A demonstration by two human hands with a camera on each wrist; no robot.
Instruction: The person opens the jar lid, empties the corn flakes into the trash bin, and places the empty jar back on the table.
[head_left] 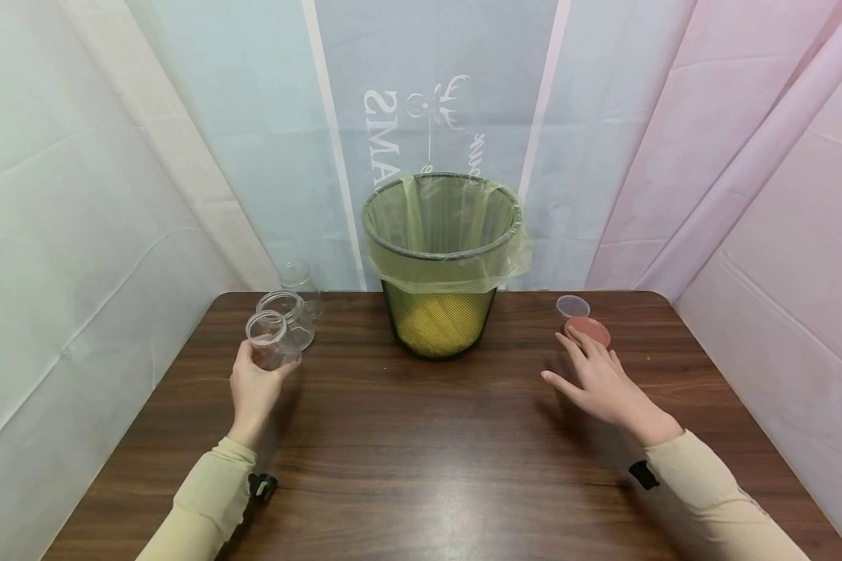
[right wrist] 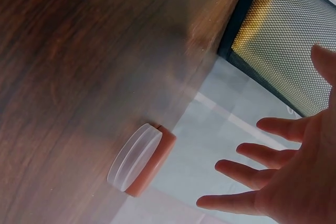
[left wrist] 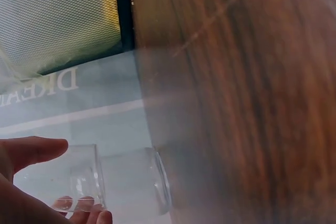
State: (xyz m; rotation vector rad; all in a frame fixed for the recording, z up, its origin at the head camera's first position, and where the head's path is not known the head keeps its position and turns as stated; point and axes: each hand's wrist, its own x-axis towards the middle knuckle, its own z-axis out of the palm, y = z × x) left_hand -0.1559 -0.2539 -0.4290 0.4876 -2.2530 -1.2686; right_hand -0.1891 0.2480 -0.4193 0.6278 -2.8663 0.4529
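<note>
My left hand (head_left: 256, 388) grips a clear jar (head_left: 267, 333), thumb on one side and fingers round the other. In the left wrist view, the base of this jar hangs off the tabletop, and another clear jar shows behind it. Two more clear jars, a nearer one (head_left: 302, 327) and a farther one (head_left: 309, 294), stand just beyond this hand. My right hand (head_left: 599, 382) holds nothing, its fingers spread over a red lid (head_left: 596, 333). Against that lid lies a translucent whitish lid (right wrist: 135, 157).
A black mesh bin (head_left: 440, 323) with a pale yellow liner (head_left: 386, 261) stands at the table's back middle, between the jars and the lids. Fabric walls (head_left: 267, 117) enclose the brown wooden table (head_left: 407, 436) at the back and both sides.
</note>
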